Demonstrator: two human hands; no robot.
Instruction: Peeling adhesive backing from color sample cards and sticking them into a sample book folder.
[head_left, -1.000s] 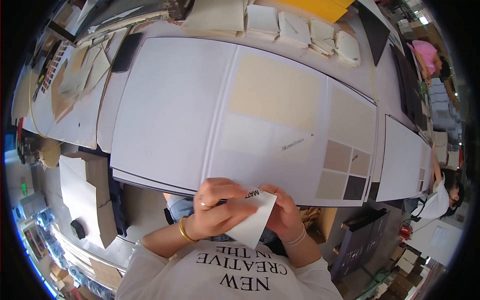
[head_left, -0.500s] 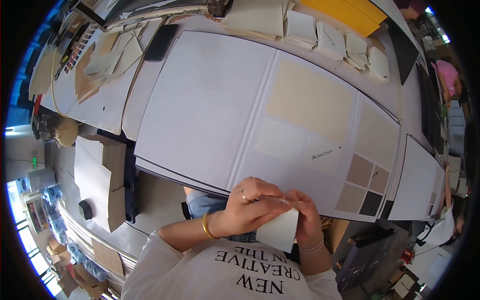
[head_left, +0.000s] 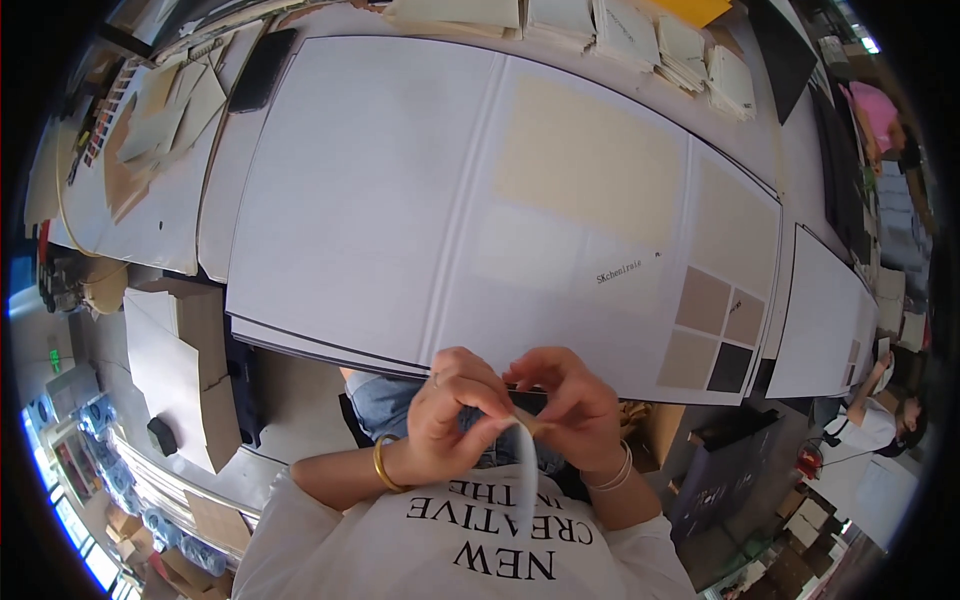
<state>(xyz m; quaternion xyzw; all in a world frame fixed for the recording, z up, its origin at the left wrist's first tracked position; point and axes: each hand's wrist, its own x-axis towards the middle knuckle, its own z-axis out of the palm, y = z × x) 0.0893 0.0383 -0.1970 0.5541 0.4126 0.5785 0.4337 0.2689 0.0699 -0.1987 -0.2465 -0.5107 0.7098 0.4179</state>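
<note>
Just off the near edge of a large white sample board [head_left: 350,200], my two hands meet in front of my shirt. A small off-white card [head_left: 528,475] hangs from them, turned nearly edge-on and curving downward. My left hand [head_left: 450,410] is closed, its thumb and fingers pinching the card's top edge. My right hand [head_left: 575,410] pinches at the same upper corner, where a tan bit shows between the fingertips. The board carries a large cream swatch [head_left: 595,160], several smaller beige and taupe ones, and a black square swatch [head_left: 730,367].
Stacks of pale cards [head_left: 625,35] line the far side of the table. A dark phone [head_left: 262,70] lies beyond the board's left corner, near loose paper sheets [head_left: 180,115]. Another board [head_left: 825,320] stands at right, with a co-worker in white [head_left: 870,420] beyond. Cartons are at lower left.
The card has turned from showing its broad face to nearly edge-on. My hands have shifted slightly apart, and the view has moved so the board sits higher and further left.
</note>
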